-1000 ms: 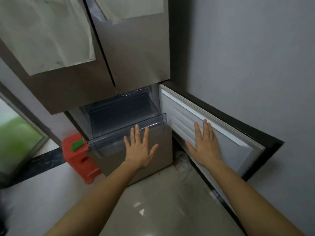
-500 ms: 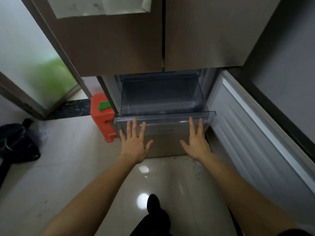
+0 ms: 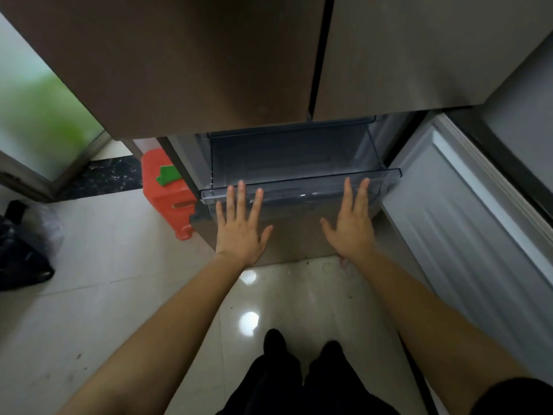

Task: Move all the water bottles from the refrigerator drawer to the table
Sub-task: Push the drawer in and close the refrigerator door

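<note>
Clear refrigerator drawer (image 3: 299,188) sits pulled out at frame centre, under the two closed upper doors (image 3: 185,64), with the lower door (image 3: 466,211) swung open at right. Left hand (image 3: 241,232) and right hand (image 3: 351,227) are both wide and flat, fingers straight, holding nothing, fingertips on the drawer's front rim, left hand near its left end, right hand toward its right end. Red stool (image 3: 167,199) stands just left of the drawer, black bag (image 3: 21,259) on the floor (image 3: 104,280) at far left.
</note>
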